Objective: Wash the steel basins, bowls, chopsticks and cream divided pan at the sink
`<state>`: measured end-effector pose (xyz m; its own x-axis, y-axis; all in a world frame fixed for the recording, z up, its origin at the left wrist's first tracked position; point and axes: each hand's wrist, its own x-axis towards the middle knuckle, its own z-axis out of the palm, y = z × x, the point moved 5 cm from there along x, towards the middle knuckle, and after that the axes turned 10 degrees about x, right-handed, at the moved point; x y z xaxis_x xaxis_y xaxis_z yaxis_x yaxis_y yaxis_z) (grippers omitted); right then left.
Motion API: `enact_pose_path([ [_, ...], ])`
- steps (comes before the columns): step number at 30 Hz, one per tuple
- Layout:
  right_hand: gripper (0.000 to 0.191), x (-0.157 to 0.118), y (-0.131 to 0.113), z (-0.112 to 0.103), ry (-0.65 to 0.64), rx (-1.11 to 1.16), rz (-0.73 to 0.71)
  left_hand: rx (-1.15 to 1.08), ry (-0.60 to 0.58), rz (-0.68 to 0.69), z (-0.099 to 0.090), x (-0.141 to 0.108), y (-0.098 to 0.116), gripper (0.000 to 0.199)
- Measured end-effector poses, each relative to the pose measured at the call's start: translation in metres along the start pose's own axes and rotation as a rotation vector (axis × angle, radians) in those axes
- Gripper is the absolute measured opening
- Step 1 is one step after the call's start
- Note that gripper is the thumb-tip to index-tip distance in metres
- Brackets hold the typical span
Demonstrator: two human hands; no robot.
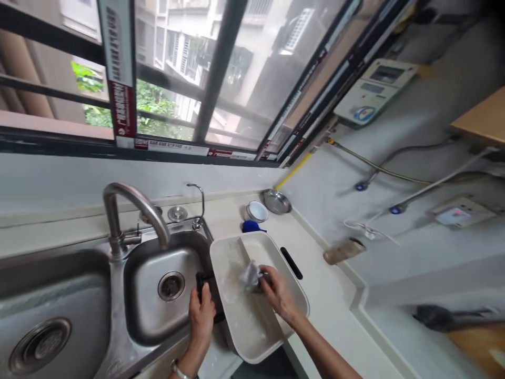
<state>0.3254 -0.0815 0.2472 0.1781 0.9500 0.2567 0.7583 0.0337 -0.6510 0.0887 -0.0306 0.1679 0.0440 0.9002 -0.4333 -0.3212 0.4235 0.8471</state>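
Observation:
A cream-white rectangular pan (262,345) with a divider down its middle rests on the counter beside the small sink, its inside wet. My left hand (202,310) is closed around the black handle on the pan's left side. Inside the pan, my right hand (278,295) grips a silvery steel wool scrubber (250,276), which is blurred and touches or hovers just over the divider. Its dark end lies under my fingers. The second black handle (292,263) sticks out on the pan's right side.
To the left lies a double steel sink (117,300) with a curved faucet (136,195) and a thin tap (201,197). Behind the pan are a blue cloth-like item (252,226), a white bowl (258,210) and a metal dish (277,201). A brown cylinder (343,251) stands by the wall.

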Motion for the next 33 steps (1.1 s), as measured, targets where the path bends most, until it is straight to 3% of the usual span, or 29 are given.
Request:
enact_pose_path([
  [2, 0.033, -0.008, 0.023, -0.031, 0.120, -0.037, 0.108, -0.033, -0.014, -0.050, 0.002, 0.000, 0.002, 0.069],
  [3, 0.034, -0.013, 0.036, -0.041, 0.104, -0.091, 0.166, -0.042, -0.015, -0.063, 0.003, -0.001, 0.003, 0.069],
  [5, 0.031, -0.025, 0.060, -0.049, -0.066, -0.200, 0.248, -0.033, -0.005, -0.071, 0.003, -0.001, 0.006, 0.068],
  [8, 0.014, -0.041, 0.080, -0.039, -0.356, -0.240, 0.271, 0.011, 0.024, -0.087, 0.004, -0.002, 0.010, 0.068],
  [12, 0.013, -0.022, 0.070, -0.009, -0.471, -0.144, 0.091, 0.085, 0.049, -0.094, 0.004, -0.003, 0.015, 0.066],
  [15, 0.021, 0.022, 0.059, 0.014, -0.457, -0.010, -0.096, 0.174, 0.069, -0.105, 0.002, -0.003, 0.018, 0.067],
  [18, 0.025, 0.069, 0.059, 0.035, -0.405, 0.007, -0.175, 0.242, 0.097, -0.110, 0.001, -0.003, 0.021, 0.069],
  [23, 0.033, 0.114, 0.072, 0.048, -0.312, -0.207, -0.056, 0.295, 0.135, -0.105, 0.000, -0.005, 0.024, 0.068],
  [28, 0.042, 0.107, 0.089, 0.017, -0.294, -0.361, 0.115, 0.285, 0.120, -0.064, 0.004, -0.006, 0.028, 0.066],
  [33, 0.038, 0.057, 0.091, -0.011, -0.328, -0.410, 0.176, 0.248, 0.096, -0.024, 0.008, -0.005, 0.028, 0.066],
])
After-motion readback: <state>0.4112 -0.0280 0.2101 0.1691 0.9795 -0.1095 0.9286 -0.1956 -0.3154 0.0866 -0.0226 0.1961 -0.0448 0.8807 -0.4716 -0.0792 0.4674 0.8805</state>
